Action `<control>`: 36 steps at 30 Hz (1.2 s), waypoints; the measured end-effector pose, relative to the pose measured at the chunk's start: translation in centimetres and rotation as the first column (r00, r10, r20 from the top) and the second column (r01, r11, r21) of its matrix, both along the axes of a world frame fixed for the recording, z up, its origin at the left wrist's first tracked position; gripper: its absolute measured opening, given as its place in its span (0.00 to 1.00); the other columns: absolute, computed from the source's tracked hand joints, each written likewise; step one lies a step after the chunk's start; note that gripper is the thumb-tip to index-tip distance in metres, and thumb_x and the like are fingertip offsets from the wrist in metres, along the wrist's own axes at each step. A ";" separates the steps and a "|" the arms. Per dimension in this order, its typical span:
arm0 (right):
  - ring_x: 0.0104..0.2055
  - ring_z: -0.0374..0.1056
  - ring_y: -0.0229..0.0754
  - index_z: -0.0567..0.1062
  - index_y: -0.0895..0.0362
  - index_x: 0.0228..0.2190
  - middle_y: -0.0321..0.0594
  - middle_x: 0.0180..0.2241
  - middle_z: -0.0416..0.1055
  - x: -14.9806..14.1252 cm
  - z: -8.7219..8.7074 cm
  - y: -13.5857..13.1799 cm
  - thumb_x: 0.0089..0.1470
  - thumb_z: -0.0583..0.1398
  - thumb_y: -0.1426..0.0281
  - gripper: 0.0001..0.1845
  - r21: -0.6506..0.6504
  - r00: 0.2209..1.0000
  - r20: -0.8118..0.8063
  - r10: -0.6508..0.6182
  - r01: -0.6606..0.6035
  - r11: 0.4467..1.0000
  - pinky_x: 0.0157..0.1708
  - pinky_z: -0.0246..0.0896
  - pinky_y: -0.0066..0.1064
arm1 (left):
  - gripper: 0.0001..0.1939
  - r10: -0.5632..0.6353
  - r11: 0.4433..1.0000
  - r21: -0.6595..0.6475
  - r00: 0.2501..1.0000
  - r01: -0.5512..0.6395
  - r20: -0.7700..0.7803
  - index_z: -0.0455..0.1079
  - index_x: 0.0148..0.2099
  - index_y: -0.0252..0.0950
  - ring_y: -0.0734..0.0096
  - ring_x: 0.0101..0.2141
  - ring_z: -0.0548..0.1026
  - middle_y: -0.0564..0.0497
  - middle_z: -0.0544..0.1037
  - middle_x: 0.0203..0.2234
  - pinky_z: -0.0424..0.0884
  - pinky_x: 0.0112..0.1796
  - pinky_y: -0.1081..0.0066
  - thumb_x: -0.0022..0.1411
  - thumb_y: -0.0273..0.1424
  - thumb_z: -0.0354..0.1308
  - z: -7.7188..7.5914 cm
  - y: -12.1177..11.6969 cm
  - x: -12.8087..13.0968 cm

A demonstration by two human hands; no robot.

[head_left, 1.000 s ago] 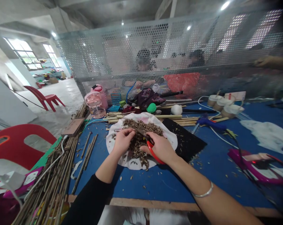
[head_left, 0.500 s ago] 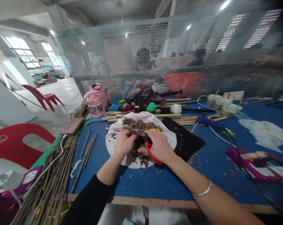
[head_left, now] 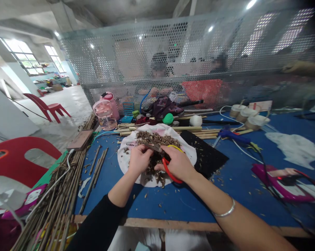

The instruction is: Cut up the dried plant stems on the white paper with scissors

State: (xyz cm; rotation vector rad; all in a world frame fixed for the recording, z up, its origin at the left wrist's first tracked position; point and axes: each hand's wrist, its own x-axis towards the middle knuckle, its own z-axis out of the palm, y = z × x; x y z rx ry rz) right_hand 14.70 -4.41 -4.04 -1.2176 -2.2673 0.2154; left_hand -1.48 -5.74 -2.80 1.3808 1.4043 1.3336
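My right hand (head_left: 179, 164) grips scissors (head_left: 170, 171) that have one red and one yellow handle loop. Their blades point left and stand a little apart, close to the fingertips of my left hand (head_left: 139, 159). Thumb and fingers of that left hand are pinched together; whatever is between them is too small to make out. Beneath both hands lies a round white cloth (head_left: 124, 164). Dry brown scraps (head_left: 157, 138) are heaped over its middle, and some spill toward its near edge.
Left are loose sticks (head_left: 97, 170), a long stick bundle (head_left: 64, 188) and a phone (head_left: 80, 139). Behind the cloth stand a clear pink-lidded jug (head_left: 105, 116), a green ball (head_left: 168, 119) and a white ball (head_left: 196, 121). Right are black fabric (head_left: 209, 153), a glue gun (head_left: 233, 136) and an iron (head_left: 282, 184).
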 end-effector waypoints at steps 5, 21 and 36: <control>0.40 0.69 0.48 0.69 0.55 0.44 0.45 0.37 0.73 0.1 0.2 -0.1 0.40 0.63 0.51 0.32 -0.068 1.000 -0.020 0.016 -0.017 0.998 0.38 0.62 0.36 | 0.09 0.014 1.000 -0.009 1.000 -0.014 0.011 0.71 0.24 0.32 0.76 0.21 0.66 0.53 0.72 0.18 0.61 0.24 0.75 0.50 0.32 0.55 -0.1 0.0 -0.1; 0.25 0.68 0.42 0.70 0.59 0.44 0.40 0.26 0.74 1.0 0.6 0.5 0.46 0.59 0.51 0.30 -0.187 0.992 -0.128 -0.005 -0.019 0.982 0.27 0.61 0.29 | 0.15 0.158 0.976 -0.064 0.881 -0.207 -0.445 0.74 0.26 0.34 0.70 0.22 0.68 0.49 0.74 0.19 0.60 0.27 0.71 0.49 0.42 0.57 0.5 2.9 -4.3; 0.22 0.66 0.42 0.71 0.61 0.41 0.39 0.19 0.70 2.2 0.9 1.6 0.46 0.55 0.47 0.32 -0.062 0.967 -0.230 -0.105 0.093 0.994 0.27 0.63 0.32 | 0.07 0.035 0.999 0.027 0.686 -0.024 -0.727 0.76 0.31 0.34 0.59 0.36 0.72 0.41 0.77 0.30 0.61 0.41 0.68 0.50 0.30 0.58 -1.9 10.8 -4.2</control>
